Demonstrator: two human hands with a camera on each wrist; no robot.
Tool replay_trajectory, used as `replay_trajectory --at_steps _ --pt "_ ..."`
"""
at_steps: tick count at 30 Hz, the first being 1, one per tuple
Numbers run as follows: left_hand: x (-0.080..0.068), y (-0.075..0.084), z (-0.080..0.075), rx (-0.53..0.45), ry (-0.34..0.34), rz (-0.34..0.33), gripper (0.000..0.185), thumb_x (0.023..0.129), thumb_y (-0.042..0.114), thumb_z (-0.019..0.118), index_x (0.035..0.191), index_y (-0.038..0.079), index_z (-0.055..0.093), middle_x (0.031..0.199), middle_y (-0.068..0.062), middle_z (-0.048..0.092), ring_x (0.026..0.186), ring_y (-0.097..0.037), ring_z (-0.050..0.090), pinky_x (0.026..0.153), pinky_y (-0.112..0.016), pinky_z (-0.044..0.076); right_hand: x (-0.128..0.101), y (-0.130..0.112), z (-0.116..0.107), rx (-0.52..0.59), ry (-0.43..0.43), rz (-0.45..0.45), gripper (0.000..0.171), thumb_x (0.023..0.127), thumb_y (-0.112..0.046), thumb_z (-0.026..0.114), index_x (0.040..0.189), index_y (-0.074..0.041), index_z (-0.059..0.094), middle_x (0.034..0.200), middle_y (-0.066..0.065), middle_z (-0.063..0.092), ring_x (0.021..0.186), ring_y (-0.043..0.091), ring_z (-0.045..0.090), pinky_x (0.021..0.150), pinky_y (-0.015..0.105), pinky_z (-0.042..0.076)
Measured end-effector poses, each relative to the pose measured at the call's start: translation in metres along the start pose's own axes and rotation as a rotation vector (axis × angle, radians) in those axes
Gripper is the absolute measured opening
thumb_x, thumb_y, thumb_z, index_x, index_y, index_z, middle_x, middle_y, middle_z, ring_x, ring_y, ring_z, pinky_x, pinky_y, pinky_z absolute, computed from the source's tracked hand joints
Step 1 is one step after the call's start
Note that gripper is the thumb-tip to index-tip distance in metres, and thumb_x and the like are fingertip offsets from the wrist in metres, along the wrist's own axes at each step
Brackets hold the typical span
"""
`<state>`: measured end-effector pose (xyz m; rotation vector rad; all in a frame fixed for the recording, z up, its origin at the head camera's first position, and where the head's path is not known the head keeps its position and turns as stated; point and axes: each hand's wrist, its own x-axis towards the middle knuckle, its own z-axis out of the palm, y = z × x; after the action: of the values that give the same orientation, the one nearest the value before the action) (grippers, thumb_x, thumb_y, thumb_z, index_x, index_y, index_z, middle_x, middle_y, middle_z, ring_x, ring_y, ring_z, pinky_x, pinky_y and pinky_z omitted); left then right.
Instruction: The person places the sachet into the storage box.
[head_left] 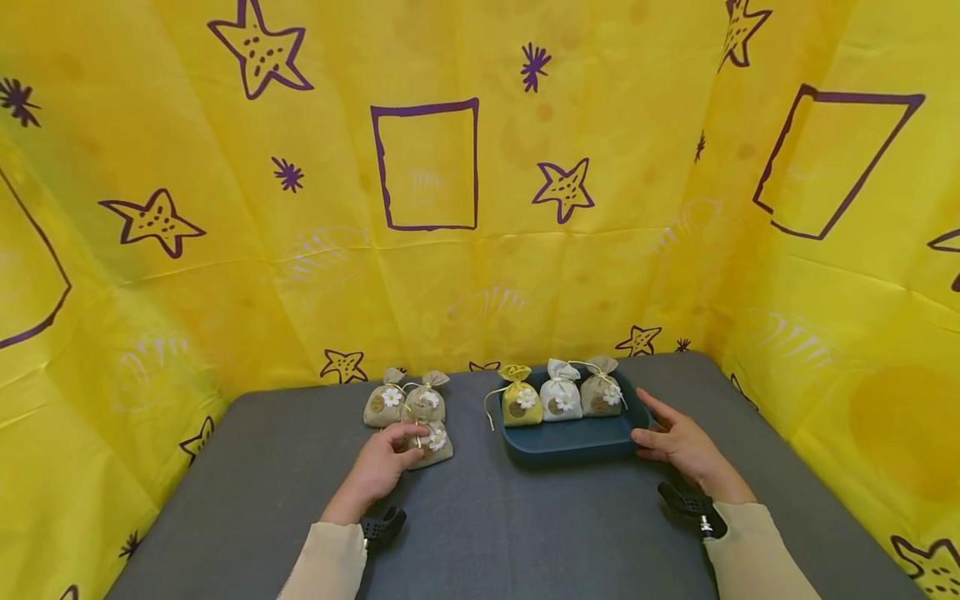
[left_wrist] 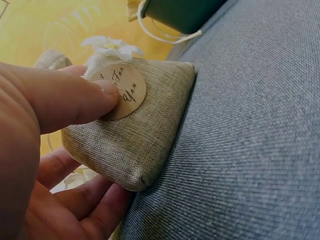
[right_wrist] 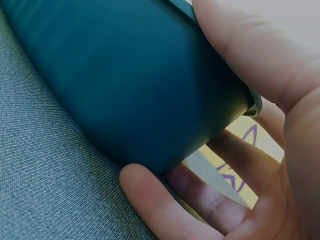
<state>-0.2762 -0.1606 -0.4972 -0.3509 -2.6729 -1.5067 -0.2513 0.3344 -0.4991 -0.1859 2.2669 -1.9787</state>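
Observation:
My left hand point(head_left: 377, 468) pinches a small beige drawstring sachet point(head_left: 438, 451) that touches the grey table. In the left wrist view the thumb presses the round "For You" label point(left_wrist: 132, 92) on the sachet, and the other fingers are behind it. Two more beige sachets point(head_left: 384, 407) sit just beyond that hand. On the right, my right hand point(head_left: 686, 450) holds the right end of a dark blue tray point(head_left: 573, 450), thumb at its rim. Along the tray's back stand a yellow sachet point(head_left: 517, 410), a white sachet point(head_left: 561, 392) and a beige-brown sachet point(head_left: 597, 387).
The grey cloth-covered table point(head_left: 465, 533) ends against a yellow curtain point(head_left: 495, 275) printed with purple stars, which encloses the back and both sides. A cord point(head_left: 490, 408) from the yellow sachet hangs over the tray's left edge.

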Motion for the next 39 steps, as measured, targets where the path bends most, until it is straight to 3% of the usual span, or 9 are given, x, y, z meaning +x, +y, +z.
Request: replay_trajectory --at_steps 8,15,21,31,39 --pt "0.0006 -0.0006 0.0009 0.031 0.0 0.004 0.031 0.085 0.004 0.078 0.11 0.022 0.075 0.103 0.005 0.064 0.079 -0.018 0.05 0.07 -0.036 0.041 -0.0002 -0.0002 0.0004 -0.005 0.005 0.008 0.082 0.096 -0.01 0.068 0.161 -0.015 0.018 0.163 0.021 0.001 0.137 0.049 0.03 0.086 0.043 0.053" --pt "-0.0001 0.0006 0.0006 0.031 -0.024 -0.017 0.031 0.085 0.005 0.078 0.11 0.023 0.073 0.084 0.001 0.057 0.073 -0.019 0.048 0.064 -0.036 0.039 -0.0026 -0.0014 0.0002 -0.001 -0.014 -0.002 0.082 0.097 -0.009 0.066 0.161 -0.013 0.015 0.163 0.022 -0.002 0.141 0.049 0.021 0.087 0.043 0.053" --pt "0.0001 0.0012 0.0003 0.011 -0.03 -0.027 0.034 0.085 0.008 0.079 0.114 0.024 0.072 0.081 0.0 0.06 0.071 -0.019 0.051 0.062 -0.035 0.041 -0.002 -0.002 -0.0007 0.009 -0.021 -0.018 0.083 0.096 -0.009 0.067 0.161 -0.012 0.015 0.163 0.023 -0.003 0.142 0.051 0.013 0.087 0.046 0.052" --pt "0.0005 0.0018 -0.0045 -0.133 -0.04 -0.055 0.035 0.083 0.008 0.081 0.115 0.018 0.074 0.098 -0.002 0.067 0.076 -0.021 0.056 0.06 -0.032 0.044 0.0006 0.0006 -0.0008 0.016 -0.006 0.004 0.082 0.096 -0.01 0.068 0.161 -0.016 0.018 0.164 0.02 -0.001 0.142 0.049 0.017 0.086 0.043 0.053" --pt "0.0007 0.0048 -0.0048 -0.205 -0.018 -0.1 0.037 0.083 0.005 0.08 0.118 0.014 0.073 0.101 -0.004 0.066 0.076 -0.021 0.057 0.062 -0.031 0.045 0.0 0.0016 -0.0015 0.005 0.007 0.012 0.087 0.092 -0.016 0.074 0.16 -0.015 0.02 0.164 0.02 0.004 0.142 0.051 0.015 0.086 0.042 0.053"
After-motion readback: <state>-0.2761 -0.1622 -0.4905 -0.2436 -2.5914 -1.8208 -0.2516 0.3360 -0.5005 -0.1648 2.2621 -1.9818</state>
